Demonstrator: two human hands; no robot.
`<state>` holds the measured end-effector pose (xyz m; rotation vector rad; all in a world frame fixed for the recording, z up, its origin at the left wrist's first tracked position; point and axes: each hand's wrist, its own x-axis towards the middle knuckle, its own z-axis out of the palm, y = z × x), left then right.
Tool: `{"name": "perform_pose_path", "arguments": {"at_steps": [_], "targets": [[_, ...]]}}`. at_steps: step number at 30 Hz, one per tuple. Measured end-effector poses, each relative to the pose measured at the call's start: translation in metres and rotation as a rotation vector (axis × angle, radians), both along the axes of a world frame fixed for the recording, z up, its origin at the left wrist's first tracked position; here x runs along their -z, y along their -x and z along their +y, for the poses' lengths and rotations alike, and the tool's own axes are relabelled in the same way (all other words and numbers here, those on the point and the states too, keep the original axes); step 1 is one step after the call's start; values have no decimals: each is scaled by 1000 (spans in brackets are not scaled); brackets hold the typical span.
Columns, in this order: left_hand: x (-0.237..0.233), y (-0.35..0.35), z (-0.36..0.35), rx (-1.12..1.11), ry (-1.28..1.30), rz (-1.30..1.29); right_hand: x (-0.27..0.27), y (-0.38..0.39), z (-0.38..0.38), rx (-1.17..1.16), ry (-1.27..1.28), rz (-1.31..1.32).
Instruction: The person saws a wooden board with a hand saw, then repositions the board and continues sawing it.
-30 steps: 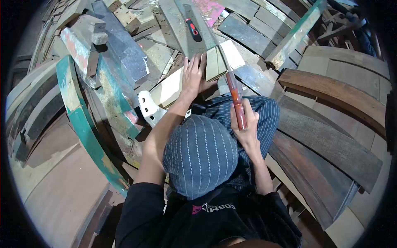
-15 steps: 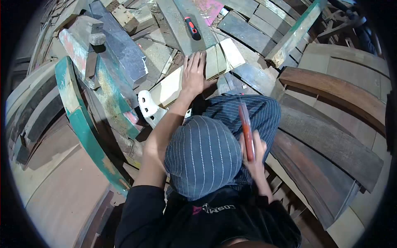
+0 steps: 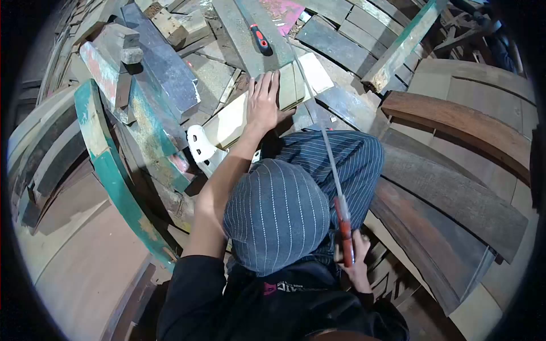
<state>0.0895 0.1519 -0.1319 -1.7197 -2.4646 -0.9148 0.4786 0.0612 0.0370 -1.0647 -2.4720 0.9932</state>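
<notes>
A handsaw (image 3: 345, 241) with a red handle and long thin blade is in my right hand (image 3: 358, 253), fingers closed around the handle. Its blade runs up and away over my knee and passes the right end of a pale wooden board (image 3: 232, 120). My left hand (image 3: 264, 102) lies flat across the board, fingers stretched toward its far edge. White plastic (image 3: 203, 149) with slots, perhaps a stool's edge, shows at the board's near left end. Beyond my left fingertips rests another tool with a black and red handle (image 3: 261, 40), on a grey plank (image 3: 238, 34).
A curved green-painted timber (image 3: 116, 176) stands at my left, near a block with peeling paint (image 3: 102, 68). On the right lie a curved brown timber (image 3: 455, 116) and a long grey plank (image 3: 449, 196). A pale piece (image 3: 316, 77) sits beyond the blade.
My right hand has drawn the saw back toward my body, down and slightly right, its blade now showing more plainly. My left hand stays on the board.
</notes>
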Motion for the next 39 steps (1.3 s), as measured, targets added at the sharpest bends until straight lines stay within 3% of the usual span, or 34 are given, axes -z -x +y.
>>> {"name": "perform_pose_path", "arguments": {"at_steps": [4, 7, 9, 11, 15, 21, 25, 27, 29, 31, 35, 39], "targets": [[-1, 3, -1, 8, -43, 14, -3, 74, 62, 59, -37, 109], [3, 5, 0, 14, -32, 12, 36, 158, 121, 38, -205, 168], [2, 7, 0, 19, -24, 2, 33, 192, 128, 31, 50, 227], [2, 4, 2, 3, -93, 12, 37, 185, 127, 55, 46, 247], [13, 1, -5, -18, 26, -10, 8, 114, 75, 95, 51, 104], [2, 3, 0, 2, 28, -17, -4, 27, 11, -10, -57, 45], [-2, 3, -2, 8, 32, -45, 5, 66, 36, 39, -66, 16], [2, 6, -2, 6, 11, -39, 31, 112, 66, 126, -128, 181], [3, 6, 0, 13, 30, -56, 21, 165, 102, 123, 9, 256], [7, 8, 0, 23, 48, -82, 17, 193, 119, 99, -65, 288], [7, 5, -1, 5, 12, 8, 11, 152, 90, 114, 56, 212], [4, 4, -1, -8, 9, 23, -15, 63, 23, 76, -3, 16]]}}
